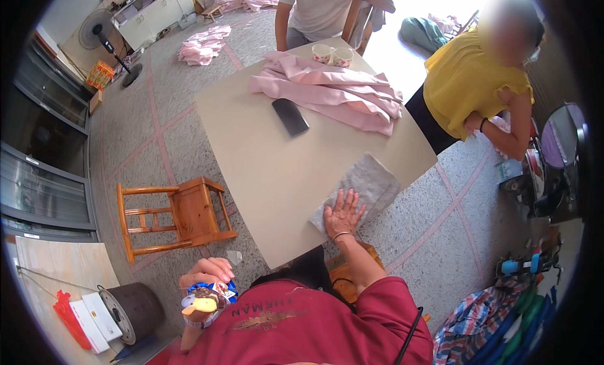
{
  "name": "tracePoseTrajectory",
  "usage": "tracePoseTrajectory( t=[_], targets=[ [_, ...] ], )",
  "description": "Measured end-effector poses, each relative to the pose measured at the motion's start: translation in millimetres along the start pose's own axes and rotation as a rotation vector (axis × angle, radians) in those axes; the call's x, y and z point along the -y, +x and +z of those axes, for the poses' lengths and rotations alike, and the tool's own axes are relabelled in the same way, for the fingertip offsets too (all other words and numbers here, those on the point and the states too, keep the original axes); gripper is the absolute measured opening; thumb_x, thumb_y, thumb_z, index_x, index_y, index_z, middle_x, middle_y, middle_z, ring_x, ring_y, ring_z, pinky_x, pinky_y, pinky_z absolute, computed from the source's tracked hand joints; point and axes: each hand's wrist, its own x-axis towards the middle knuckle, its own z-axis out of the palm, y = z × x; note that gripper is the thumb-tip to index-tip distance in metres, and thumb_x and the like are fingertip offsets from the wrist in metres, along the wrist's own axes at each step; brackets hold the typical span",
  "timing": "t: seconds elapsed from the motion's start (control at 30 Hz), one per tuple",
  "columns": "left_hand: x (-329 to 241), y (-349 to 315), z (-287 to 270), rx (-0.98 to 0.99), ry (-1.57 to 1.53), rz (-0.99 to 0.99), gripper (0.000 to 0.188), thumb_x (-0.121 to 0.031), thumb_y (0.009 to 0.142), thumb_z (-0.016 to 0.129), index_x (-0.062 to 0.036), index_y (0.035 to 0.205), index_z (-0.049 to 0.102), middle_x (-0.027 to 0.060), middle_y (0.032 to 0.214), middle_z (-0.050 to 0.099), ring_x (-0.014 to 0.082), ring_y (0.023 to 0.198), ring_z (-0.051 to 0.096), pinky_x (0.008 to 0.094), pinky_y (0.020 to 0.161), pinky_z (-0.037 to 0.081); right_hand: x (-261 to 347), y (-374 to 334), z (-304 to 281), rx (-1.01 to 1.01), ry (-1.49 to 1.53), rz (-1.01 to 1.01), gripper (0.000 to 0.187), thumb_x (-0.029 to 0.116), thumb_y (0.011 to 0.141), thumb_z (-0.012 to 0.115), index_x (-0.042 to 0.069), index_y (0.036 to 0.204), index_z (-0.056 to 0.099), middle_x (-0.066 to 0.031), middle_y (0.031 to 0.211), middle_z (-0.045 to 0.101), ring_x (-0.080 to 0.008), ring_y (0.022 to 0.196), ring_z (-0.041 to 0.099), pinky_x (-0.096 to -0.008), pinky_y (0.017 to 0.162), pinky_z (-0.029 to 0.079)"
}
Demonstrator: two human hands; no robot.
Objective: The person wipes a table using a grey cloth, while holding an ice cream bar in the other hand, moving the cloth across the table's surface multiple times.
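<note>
My right hand [343, 214] lies flat with fingers spread on a folded grey towel [371, 182], at the near right edge of the table. A bracelet circles that wrist. Low on the left, beside my body, my left hand [209, 272] is closed on what looks like a chocolate-coated ice cream [205, 304] with a yellow patch, in a blue wrapper [225, 289]. Part of its grip is hidden behind the wrapper. Farther up the beige tabletop [245, 163] are a dark curved panel or case [290, 117] and crumpled pink cloth [333, 91].
Two patterned cups [332, 55] stand at the table's far edge. One person in white [314, 12] sits beyond; another in yellow [469, 82] is at the right. A wooden chair [182, 214] stands left of the table. Pink fabric [204, 45] and a fan [107, 44] are farther off.
</note>
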Motion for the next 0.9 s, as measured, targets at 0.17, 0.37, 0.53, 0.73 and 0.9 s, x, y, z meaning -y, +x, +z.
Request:
tracePoseTrajectory(
  t=[0.17,0.37,0.53,0.73,0.9],
  targets=[
    [-8,-17,-12,-0.037,0.013,0.024,0.028,-0.026,0.093,0.069,-0.0001,0.084,0.066,0.0134,0.09,0.065,0.028,0.084,0.065,0.0445,0.083,0.049,49,-49,0,0.059,0.048,-0.256,0.076,0.05,0.094,0.05,0.012,0.157,0.033,-0.0175,0.166,0.021,-0.0355,0.155,0.012,-0.0665,0.12,0.003],
    [-16,-31,-22,-0.12,0.045,0.041,0.027,-0.026,0.092,0.07,-0.0005,0.084,0.066,0.0134,0.089,0.065,0.0281,0.083,0.065,0.045,0.083,0.049,99,-77,-2,0.157,0.126,-0.593,0.074,0.049,0.09,0.057,0.014,0.153,0.042,-0.0164,0.163,0.028,-0.0344,0.154,0.018,-0.0663,0.119,0.004],
    [-9,-41,-41,-0.185,0.048,0.082,0.023,-0.021,0.089,0.074,0.0001,0.085,0.066,0.0158,0.09,0.066,0.0293,0.083,0.065,0.0435,0.078,0.052,129,-44,5,0.124,0.054,-0.73,0.072,0.05,0.091,0.053,0.017,0.154,0.041,-0.0141,0.164,0.028,-0.0322,0.153,0.019,-0.0677,0.119,0.006],
    [-14,-34,-61,-0.331,0.27,0.024,0.02,-0.005,0.085,0.073,0.0021,0.102,0.067,0.0188,0.1,0.067,0.0275,0.089,0.067,0.0391,0.075,0.056,161,2,7,0.163,-0.012,-0.786,0.073,0.047,0.094,0.051,0.015,0.157,0.034,-0.0136,0.166,0.025,-0.0332,0.154,0.016,-0.0637,0.121,0.003],
    [-32,-27,-56,-0.434,0.307,0.024,0.019,-0.003,0.087,0.069,0.0018,0.105,0.069,0.0173,0.103,0.066,0.0251,0.091,0.067,0.0362,0.077,0.055,169,8,-3,0.289,-0.095,-0.749,0.073,0.049,0.097,0.046,0.016,0.16,0.028,-0.0122,0.169,0.018,-0.032,0.156,0.011,-0.0619,0.122,0.001]
  ],
)
